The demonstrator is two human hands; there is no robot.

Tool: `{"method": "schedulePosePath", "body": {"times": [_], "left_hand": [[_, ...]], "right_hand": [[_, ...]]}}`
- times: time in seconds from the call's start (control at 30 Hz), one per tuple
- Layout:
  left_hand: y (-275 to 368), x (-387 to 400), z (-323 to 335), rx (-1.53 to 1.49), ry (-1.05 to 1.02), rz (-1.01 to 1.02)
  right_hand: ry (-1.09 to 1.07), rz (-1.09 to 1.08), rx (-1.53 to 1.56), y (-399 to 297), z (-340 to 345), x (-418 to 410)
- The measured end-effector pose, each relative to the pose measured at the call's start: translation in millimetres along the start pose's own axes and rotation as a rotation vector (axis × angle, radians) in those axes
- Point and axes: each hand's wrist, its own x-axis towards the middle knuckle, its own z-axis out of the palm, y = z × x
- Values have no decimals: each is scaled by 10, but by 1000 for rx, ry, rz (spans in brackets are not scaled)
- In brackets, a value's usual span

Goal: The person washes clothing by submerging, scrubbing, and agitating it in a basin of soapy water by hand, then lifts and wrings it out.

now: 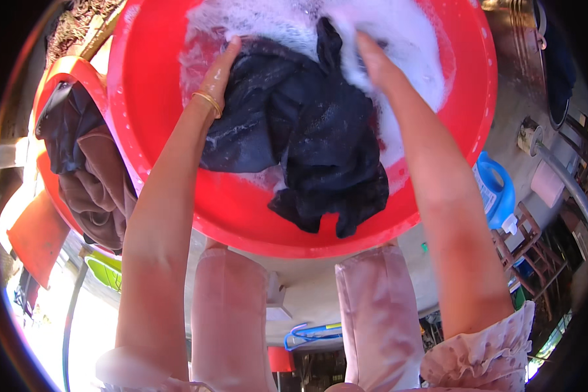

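A wide red plastic basin (149, 88) stands before me, holding water with thick white suds (416, 54). Dark navy wet cloth (294, 112), apparently a garment, lies bunched in it, its lower end resting on the near wall. At the cloth's upper left edge is my left hand (221, 71), thumb up, a gold-coloured bangle on the wrist; its fingers are hidden by the cloth. My right hand (378, 63) dips into the foam just right of the cloth. Its fingers are mostly covered, so whether they grip anything does not show.
Left of the basin, an orange-red tub (73, 63) holds dark and brown clothes (98, 186). A blue detergent jug (500, 193) stands on the right, near a small wooden stool (529, 235). A green basket (105, 269) and blue hangers (313, 334) lie nearer me.
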Motion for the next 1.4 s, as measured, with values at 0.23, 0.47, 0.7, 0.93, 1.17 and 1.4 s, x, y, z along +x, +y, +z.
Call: {"method": "schedulePosePath", "body": {"times": [0.23, 0.47, 0.7, 0.93, 1.17, 1.4], "left_hand": [[-274, -1158, 404, -127, -321, 183], [-1622, -1812, 851, 728, 86, 928], [-1870, -612, 544, 1019, 353, 1215], [-638, -56, 899, 1029, -64, 480], [596, 492, 253, 1281, 11, 747], [-234, 256, -79, 266, 17, -138]], "right_hand": [[-319, -130, -138, -363, 271, -1269], [242, -614, -620, 660, 364, -2362], [282, -777, -846, 877, 564, -1360], [25, -664, -904, 247, 136, -376], [226, -365, -646, -941, -551, 452], [172, 5, -102, -68, -648, 333]]}}
